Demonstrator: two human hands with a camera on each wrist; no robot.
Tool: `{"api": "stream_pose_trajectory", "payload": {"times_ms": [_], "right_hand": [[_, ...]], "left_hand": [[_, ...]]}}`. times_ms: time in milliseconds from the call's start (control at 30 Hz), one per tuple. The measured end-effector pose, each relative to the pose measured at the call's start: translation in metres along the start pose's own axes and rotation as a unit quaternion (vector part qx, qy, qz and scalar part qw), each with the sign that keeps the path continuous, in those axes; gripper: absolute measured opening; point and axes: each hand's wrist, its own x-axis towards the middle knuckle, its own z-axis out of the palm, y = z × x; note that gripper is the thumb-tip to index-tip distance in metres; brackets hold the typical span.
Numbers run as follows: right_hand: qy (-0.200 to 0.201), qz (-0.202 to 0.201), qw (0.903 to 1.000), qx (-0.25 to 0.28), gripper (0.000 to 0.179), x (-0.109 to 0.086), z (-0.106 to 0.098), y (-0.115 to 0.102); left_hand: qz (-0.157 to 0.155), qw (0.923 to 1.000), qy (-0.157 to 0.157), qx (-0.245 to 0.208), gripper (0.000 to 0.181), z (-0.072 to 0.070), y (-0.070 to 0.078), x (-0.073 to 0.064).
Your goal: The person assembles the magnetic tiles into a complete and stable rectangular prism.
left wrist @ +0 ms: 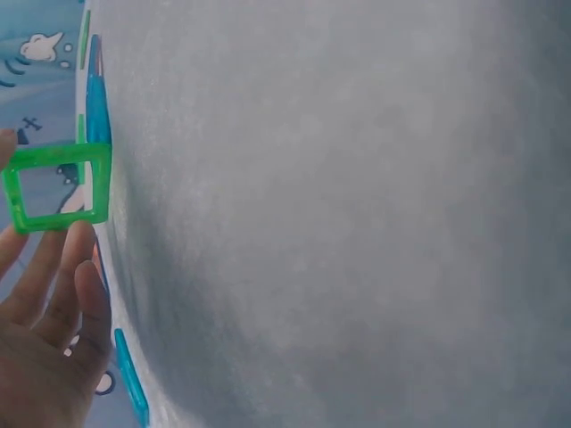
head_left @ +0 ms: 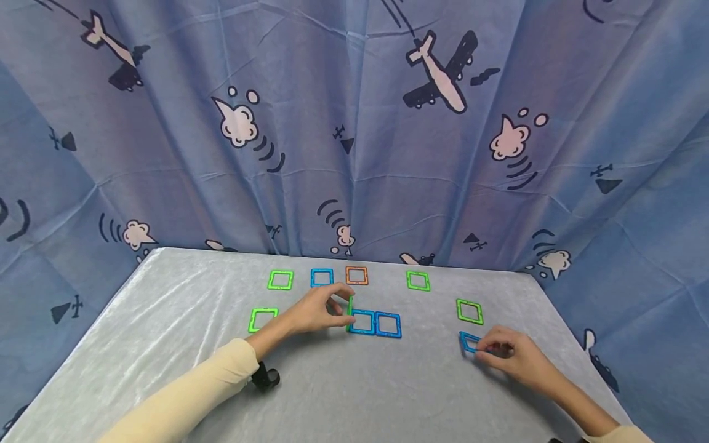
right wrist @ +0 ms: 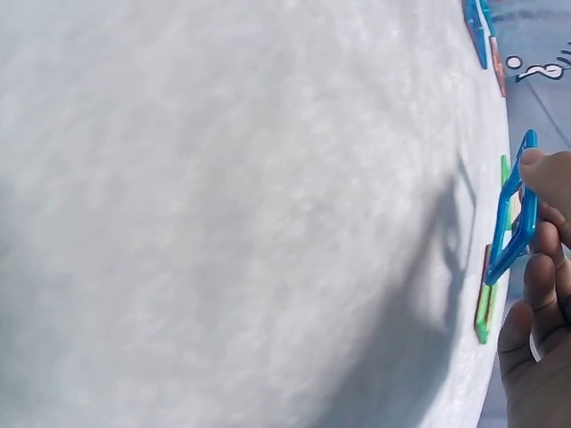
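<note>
My left hand point(head_left: 318, 311) holds a green square frame tile point(left wrist: 101, 183) upright between thumb and fingers, at the left edge of a blue square tile point(head_left: 363, 332). That blue tile lies flat, side by side with a second blue square tile point(head_left: 388, 336). On the right, my right hand point(head_left: 517, 357) pinches another blue square tile point(head_left: 464, 342) by its near edge. In the right wrist view this tile point(right wrist: 501, 223) is tilted, with its shadow on the cloth, and the thumb presses on its upper part.
Along the back lie a green tile point(head_left: 280, 288), a blue tile point(head_left: 322, 269), an orange tile point(head_left: 357, 267) and another green tile point(head_left: 418, 272). One green tile point(head_left: 251, 321) is partly behind the left wrist; another point(head_left: 469, 321) lies beyond the right hand. A patterned curtain point(head_left: 376, 154) hangs behind.
</note>
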Motion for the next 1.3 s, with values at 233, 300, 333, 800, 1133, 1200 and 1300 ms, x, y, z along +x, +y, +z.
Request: {"api": "stream_pose_trajectory", "payload": {"times_ms": [233,300,333,800,1133,1200,1300], "right_hand": [[0.008,-0.013,0.9999,0.0,0.019,0.016,0.0,-0.009],[0.012,-0.026,0.9996,0.004,0.02,0.019,0.001,-0.011],[0.013,-0.033,0.9993,0.004,0.021,0.02,0.002,-0.012],[0.019,-0.068,0.997,0.031,0.02,0.038,0.021,-0.016],[0.012,-0.063,0.9971,0.04,0.02,0.058,0.034,-0.025],[0.012,-0.07,0.9966,0.043,0.021,0.062,0.036,-0.027],[0.006,-0.084,0.9953,0.048,0.021,0.069,0.041,-0.031]], "left_hand": [[-0.002,1.0,0.002,-0.002,0.054,-0.002,0.0,0.0],[-0.001,1.0,0.001,-0.001,0.054,-0.002,0.0,0.0],[0.0,1.0,0.001,-0.001,0.054,-0.002,0.0,0.0],[0.003,1.0,-0.001,-0.003,0.055,-0.002,-0.002,-0.002],[0.0,1.0,0.0,0.0,0.056,-0.001,0.001,-0.004],[0.0,1.0,0.001,0.0,0.056,-0.001,0.001,-0.004],[0.003,1.0,0.002,0.003,0.056,-0.001,0.002,-0.003]]}}
